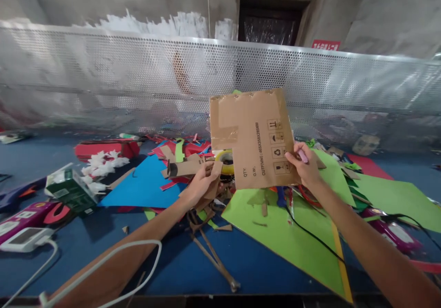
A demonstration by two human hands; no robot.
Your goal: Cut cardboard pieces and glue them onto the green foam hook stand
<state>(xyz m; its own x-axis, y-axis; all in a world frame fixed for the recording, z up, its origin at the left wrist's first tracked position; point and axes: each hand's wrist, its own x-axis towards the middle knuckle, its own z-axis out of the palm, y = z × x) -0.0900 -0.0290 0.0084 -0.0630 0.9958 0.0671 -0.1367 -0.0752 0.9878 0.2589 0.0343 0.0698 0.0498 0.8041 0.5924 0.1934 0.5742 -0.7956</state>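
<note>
My right hand [305, 166] grips the lower right edge of a brown cardboard sheet [255, 136] and holds it upright above the table; printed shipping symbols face me. A small pink thing is pinched under that thumb. My left hand [204, 183] is closed on a smaller brown cardboard strip [186, 167] just left of the sheet. A yellow tape roll [225, 159] lies behind, between the hands.
Green paper sheets [275, 225], a blue triangle of paper [146, 184], red scraps, a green box [70, 191], white fluff, a white cable [103, 262] and a black cable litter the blue table [179, 262]. A perforated metal screen [138, 83] stands behind.
</note>
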